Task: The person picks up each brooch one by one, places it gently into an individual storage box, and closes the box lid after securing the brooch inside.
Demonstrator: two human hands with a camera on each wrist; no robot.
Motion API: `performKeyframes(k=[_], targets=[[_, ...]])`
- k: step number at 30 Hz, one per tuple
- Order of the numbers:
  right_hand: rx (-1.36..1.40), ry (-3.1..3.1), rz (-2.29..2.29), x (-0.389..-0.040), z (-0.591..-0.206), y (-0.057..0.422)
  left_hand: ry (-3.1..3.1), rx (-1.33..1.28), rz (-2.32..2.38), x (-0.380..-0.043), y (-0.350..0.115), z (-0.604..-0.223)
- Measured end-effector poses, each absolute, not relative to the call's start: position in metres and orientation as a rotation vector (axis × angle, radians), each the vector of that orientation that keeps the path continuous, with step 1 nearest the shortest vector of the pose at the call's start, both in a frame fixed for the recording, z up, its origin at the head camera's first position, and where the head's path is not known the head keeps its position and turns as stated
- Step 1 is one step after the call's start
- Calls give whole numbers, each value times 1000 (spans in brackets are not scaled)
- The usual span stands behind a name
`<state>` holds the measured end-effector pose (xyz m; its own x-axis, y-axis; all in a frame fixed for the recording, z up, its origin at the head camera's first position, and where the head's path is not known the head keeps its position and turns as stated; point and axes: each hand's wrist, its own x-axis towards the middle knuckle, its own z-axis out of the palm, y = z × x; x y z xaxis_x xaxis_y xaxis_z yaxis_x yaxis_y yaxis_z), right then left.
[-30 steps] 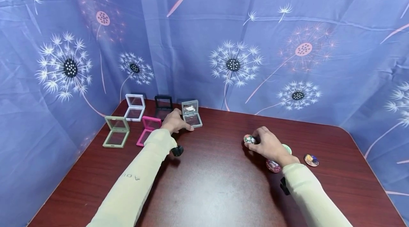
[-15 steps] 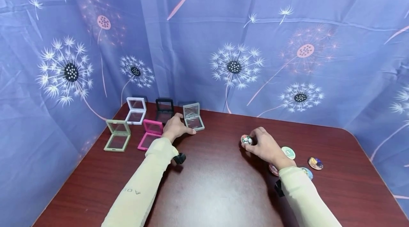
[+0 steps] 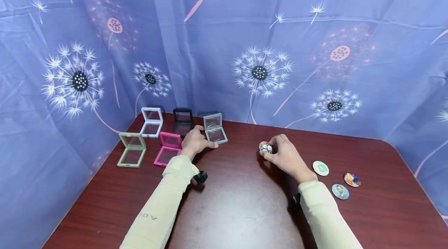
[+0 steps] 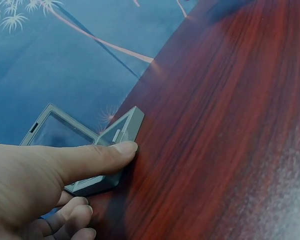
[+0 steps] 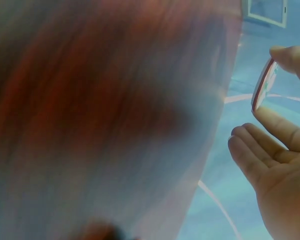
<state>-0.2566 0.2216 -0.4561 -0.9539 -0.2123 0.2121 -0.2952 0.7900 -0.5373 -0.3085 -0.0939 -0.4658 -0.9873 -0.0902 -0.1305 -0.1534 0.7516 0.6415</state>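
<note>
My left hand (image 3: 196, 142) grips a grey hinged display case (image 3: 216, 135) with clear windows, its lid standing up at the back. In the left wrist view, the thumb of the left hand (image 4: 35, 185) lies across the front of the grey case (image 4: 136, 122); the fingertips on the far side are partly hidden. To the right, above the table, my right hand (image 3: 287, 155) pinches a round badge (image 3: 265, 147) with a colourful picture. The right wrist view has this badge (image 5: 264, 85) edge-on between the thumb and one fingertip, the other fingers of the right hand (image 5: 285, 170) free.
White (image 3: 151, 129), black (image 3: 183, 116), green (image 3: 131, 158) and pink (image 3: 167, 156) display cases stand with lids up at the left. Green-white (image 3: 320, 168), blue (image 3: 340, 191) and multicoloured (image 3: 351, 179) badges lie at the right. A patterned curtain (image 3: 210, 46) hangs behind the table (image 3: 231, 210).
My right hand has moved left with the pinched badge, away from the other badges, uncovering the blue one. The left hand stays at the grey display case. The camera view has shifted slightly.
</note>
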Motion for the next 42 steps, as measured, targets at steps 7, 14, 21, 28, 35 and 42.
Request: performKeyframes(k=[7, 14, 21, 28, 35, 42], targets=[[408, -2833, 936, -259, -458, 212, 2862, -200, 1066, -307, -91, -468], [439, -2833, 929, -264, -455, 200, 2876, -204, 1083, -307, -89, -469], [496, -2835, 893, -273, -452, 187, 2874, -222, 1082, -306, -90, -468], [547, -2802, 878, -282, -448, 170, 2867, -209, 1103, -306, -88, -470], [582, -2746, 926, -286, -446, 153, 2877, -207, 1121, -307, -92, -470], [557, -2703, 1019, -289, -447, 140, 2885, -214, 1112, -306, -94, -470]])
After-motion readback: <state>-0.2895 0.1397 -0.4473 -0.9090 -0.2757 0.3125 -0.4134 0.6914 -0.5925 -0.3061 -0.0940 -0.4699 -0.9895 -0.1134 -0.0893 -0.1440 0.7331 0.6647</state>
